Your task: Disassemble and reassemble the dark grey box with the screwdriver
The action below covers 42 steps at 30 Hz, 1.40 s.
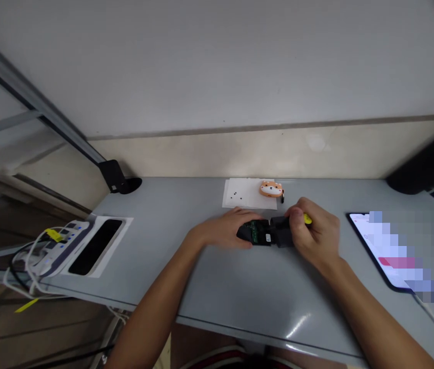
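An opened black electronic device [283, 233] with a green circuit board [255, 231] showing lies on the grey desk in front of me. My left hand [225, 228] grips its left end, thumb at the near edge and fingers over the far side. At the right end, my right hand [313, 230] is closed in a fist against the black casing. A yellow end of a tool handle [308, 219] pokes out of that fist; the rest of the tool is hidden by the fingers.
Behind the device, white paper [250, 202] bears several tiny dark pieces [235, 195] and an orange dog-faced case [271, 188]. A lit phone [374, 251] with a cable lies right. At left are a dark phone [96, 247] and a power strip [65, 246] with tangled cables.
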Each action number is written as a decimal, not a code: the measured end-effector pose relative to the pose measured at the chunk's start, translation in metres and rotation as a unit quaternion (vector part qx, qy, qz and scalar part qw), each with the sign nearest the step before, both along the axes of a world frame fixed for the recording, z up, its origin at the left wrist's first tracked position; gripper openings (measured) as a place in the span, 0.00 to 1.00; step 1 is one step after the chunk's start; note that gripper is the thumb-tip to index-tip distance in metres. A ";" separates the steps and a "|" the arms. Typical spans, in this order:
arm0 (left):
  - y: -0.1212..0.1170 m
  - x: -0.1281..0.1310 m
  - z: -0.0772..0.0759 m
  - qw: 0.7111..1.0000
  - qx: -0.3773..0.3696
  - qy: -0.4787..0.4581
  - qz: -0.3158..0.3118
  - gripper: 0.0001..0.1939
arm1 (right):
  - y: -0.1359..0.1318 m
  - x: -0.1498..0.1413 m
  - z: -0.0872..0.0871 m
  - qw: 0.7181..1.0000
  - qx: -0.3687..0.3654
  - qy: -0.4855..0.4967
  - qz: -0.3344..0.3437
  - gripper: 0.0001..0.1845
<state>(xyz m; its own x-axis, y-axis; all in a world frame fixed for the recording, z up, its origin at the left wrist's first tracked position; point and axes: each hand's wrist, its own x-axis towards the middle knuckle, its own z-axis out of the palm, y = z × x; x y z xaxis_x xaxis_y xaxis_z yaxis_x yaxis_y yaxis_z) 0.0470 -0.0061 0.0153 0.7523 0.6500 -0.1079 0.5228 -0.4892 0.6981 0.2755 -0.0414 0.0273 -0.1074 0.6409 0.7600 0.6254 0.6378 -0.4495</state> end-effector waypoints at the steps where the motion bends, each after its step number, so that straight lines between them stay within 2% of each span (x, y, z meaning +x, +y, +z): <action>1: 0.000 0.000 0.000 1.000 0.000 0.000 0.001 0.34 | 0.000 0.000 0.000 1.000 0.002 0.000 0.000 0.19; 12: 0.000 0.000 -0.001 1.000 0.011 -0.003 -0.005 0.34 | 0.000 -0.001 -0.001 1.000 0.007 -0.004 -0.005 0.19; 20: -0.001 0.001 0.000 1.000 0.014 -0.003 -0.004 0.33 | -0.001 -0.003 -0.001 0.999 0.041 -0.016 0.005 0.17; 42: -0.002 0.001 0.001 1.000 0.013 -0.001 0.007 0.33 | -0.002 -0.002 0.001 1.000 -0.002 0.000 -0.006 0.18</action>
<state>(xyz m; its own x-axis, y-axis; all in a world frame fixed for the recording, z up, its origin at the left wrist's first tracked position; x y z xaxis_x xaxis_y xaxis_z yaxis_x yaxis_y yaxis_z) 0.0483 -0.0082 0.0159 0.7433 0.6629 -0.0901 0.5285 -0.4992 0.6867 0.2733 -0.0437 0.0279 -0.0998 0.6457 0.7571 0.6333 0.6281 -0.4522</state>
